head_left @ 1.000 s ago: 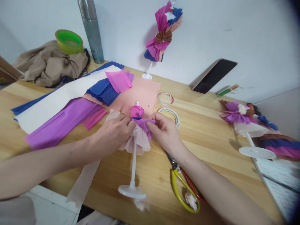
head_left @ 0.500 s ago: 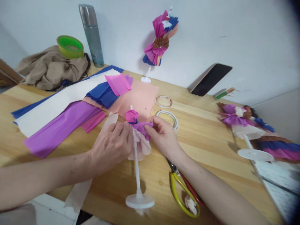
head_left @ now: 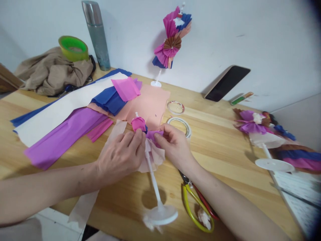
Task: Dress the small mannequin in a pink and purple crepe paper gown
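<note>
Between my hands, a small dress form on a white stand (head_left: pixel 154 182) wears a pink crepe paper top (head_left: pixel 138 124), a bit of blue at the waist and a pale paper skirt (head_left: pixel 157 160). The stand leans, its round base toward me. My left hand (head_left: pixel 122 150) is closed on the form at the waist, its fingertips hiding what exactly they pinch. With thumb and forefinger, my right hand (head_left: pixel 174 142) pinches a purple crepe paper piece (head_left: pixel 155 136) at the skirt's right side. Yellow- and red-handled scissors (head_left: pixel 192 204) lie below my right wrist.
Crepe paper sheets (head_left: pixel 57 134) spread over the left of the table. Two tape rolls (head_left: pixel 187 128) lie beyond my right hand. A dressed form (head_left: pixel 170 47) and a phone (head_left: pixel 227 83) stand by the wall. Another paper-dressed form (head_left: pixel 265 134) lies at right.
The stand has tilted, its base swinging right and its top shifting slightly left. My left hand has moved a little to the right; my right hand keeps its pinch on the purple paper.
</note>
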Available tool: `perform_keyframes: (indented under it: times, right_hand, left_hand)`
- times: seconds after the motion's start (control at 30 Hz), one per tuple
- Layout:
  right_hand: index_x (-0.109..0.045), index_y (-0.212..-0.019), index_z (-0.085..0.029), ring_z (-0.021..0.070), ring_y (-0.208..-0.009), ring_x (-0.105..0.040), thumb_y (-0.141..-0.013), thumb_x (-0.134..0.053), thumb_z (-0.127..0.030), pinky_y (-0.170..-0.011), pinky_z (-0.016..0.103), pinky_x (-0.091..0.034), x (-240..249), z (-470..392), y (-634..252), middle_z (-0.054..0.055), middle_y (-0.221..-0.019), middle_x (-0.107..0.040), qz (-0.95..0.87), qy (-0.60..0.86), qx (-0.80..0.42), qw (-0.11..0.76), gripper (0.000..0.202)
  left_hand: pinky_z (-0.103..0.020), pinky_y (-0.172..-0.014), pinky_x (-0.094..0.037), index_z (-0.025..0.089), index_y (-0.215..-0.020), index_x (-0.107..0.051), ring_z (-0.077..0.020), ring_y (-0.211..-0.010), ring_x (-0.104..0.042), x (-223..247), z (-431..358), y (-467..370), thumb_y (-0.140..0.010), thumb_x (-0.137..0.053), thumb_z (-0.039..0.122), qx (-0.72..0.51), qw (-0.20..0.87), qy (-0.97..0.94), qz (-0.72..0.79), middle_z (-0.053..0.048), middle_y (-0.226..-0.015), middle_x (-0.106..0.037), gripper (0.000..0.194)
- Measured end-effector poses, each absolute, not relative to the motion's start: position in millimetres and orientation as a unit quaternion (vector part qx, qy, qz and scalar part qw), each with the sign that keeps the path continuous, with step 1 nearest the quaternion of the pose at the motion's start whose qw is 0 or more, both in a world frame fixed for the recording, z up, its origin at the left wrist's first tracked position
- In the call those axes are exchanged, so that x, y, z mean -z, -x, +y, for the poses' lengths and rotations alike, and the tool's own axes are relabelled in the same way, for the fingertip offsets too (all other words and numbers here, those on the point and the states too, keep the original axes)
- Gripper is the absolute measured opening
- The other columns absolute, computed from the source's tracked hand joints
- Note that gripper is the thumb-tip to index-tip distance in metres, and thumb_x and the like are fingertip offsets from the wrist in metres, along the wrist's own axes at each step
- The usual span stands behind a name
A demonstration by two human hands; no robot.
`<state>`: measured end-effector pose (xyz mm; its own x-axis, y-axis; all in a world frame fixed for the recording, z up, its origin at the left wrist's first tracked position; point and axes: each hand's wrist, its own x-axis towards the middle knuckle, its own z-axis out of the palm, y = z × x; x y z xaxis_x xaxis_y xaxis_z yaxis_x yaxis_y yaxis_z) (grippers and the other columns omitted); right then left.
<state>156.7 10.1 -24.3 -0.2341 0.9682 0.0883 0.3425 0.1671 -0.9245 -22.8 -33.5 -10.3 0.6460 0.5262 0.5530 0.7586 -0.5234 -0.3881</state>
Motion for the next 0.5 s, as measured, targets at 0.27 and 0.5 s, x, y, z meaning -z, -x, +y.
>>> perform_keyframes:
  times: [0.27,0.5]
  right_hand:
    - [-0.055,-0.073,-0.021,0.0117,-0.055,-0.048,-0.08,-0.055,-0.028,-0.052,0.023,-0.036,24.0,11.6,-159.1,-0.003,-0.062,-0.053,-0.667,0.491,-0.41,0.381,0.01]
    - [-0.055,-0.071,-0.021,0.0126,-0.057,-0.05,-0.077,-0.056,-0.027,-0.054,0.024,-0.039,22.6,11.6,-158.1,-0.002,-0.063,-0.054,-0.659,0.49,-0.423,0.385,0.008]
  left_hand:
    - [-0.039,-0.077,-0.058,-0.002,-0.117,-0.059,-0.0261,-0.088,-0.068,12.2,-32.6,26.0,-0.089,-0.053,0.008,0.19,0.301,0.867,-0.349,-0.019,-0.108,-0.071,0.03]
    - [-0.048,-0.088,-0.054,-0.002,-0.129,-0.049,-0.0323,-0.101,-0.066,17.7,-30.6,28.8,-0.087,-0.058,0.01,0.213,0.273,0.878,-0.331,-0.022,-0.116,-0.067,0.045]
